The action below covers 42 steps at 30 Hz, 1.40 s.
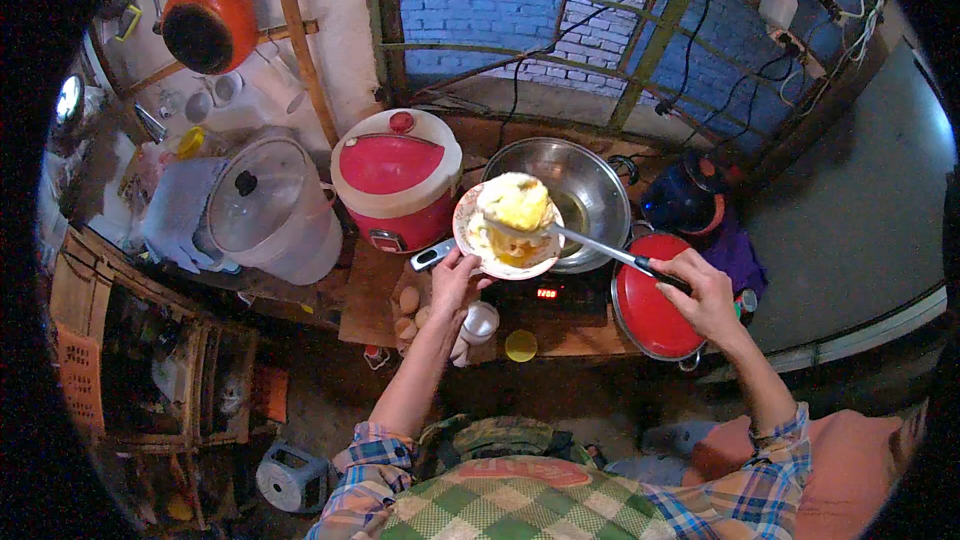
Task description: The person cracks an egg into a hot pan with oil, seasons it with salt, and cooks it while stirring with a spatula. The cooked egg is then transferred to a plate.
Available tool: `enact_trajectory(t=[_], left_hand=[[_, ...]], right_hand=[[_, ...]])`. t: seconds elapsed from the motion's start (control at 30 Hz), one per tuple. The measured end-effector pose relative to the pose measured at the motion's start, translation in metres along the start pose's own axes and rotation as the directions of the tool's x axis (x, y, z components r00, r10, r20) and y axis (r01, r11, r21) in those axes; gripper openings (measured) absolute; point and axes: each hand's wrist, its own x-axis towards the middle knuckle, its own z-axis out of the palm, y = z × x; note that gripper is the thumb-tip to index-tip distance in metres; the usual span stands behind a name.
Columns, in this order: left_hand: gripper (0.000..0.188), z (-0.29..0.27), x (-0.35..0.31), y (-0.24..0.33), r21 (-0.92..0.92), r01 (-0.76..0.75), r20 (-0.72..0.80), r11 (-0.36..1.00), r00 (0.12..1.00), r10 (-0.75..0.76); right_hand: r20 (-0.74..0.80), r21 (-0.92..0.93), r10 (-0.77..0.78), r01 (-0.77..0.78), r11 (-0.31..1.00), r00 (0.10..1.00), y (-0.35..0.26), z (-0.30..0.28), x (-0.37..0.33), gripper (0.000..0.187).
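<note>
My left hand point(458, 285) grips the lower left edge of a small patterned bowl point(464, 212), tilted and raised over the near left side of a steel wok point(605, 190). My right hand point(697, 290) is closed around the black handle of a spatula point(605, 251); its metal shaft slants up and left to the bowl. Yellow and white cooked egg point(517, 202) is heaped at the spatula's end, over the bowl. The spatula's head is mostly hidden by the egg. A grey handle point(432, 256) sticks out just left of the bowl; where it joins is hidden.
Left of the wok stands a red and white rice cooker point(400, 190), then a clear lidded bucket point(275, 210). A red lid point(655, 310) lies under my right hand. Several eggs point(407, 302), a white jar point(480, 322) and a yellow lid point(520, 346) sit along the front edge. A lit cooktop display point(547, 293) is near.
</note>
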Motion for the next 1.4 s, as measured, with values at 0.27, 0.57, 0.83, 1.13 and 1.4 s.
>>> enact_trajectory(t=[0.27,0.57,0.83,1.13,1.4], left_hand=[[0.049,0.009,0.016,-0.015,-0.045,0.018,0.034,0.999,0.999,-0.017],[0.042,0.028,0.011,-0.020,-0.017,0.038,0.070,0.999,0.997,-0.037],[0.032,-0.025,-0.023,-0.001,-0.109,0.131,0.103,0.985,0.988,-0.120],[0.043,-0.172,-0.119,0.036,-0.022,-0.050,-0.282,0.999,0.958,0.042],[0.043,-0.293,-0.074,-0.038,-0.179,-0.164,-0.479,0.970,0.876,0.060]], right_hand=[[0.336,-0.393,-0.175,0.306,0.867,0.926,-0.014,-0.040,0.048,0.027],[0.535,-0.664,-0.286,0.604,0.441,0.795,-0.104,-0.075,0.120,0.009],[0.280,-0.648,-0.274,0.392,0.653,0.920,-0.056,-0.090,0.110,0.023],[-0.041,-0.250,0.217,-0.220,0.943,0.975,0.081,0.037,0.029,0.029],[-0.085,-0.256,0.335,-0.346,0.903,0.938,0.114,0.141,0.006,0.029]])
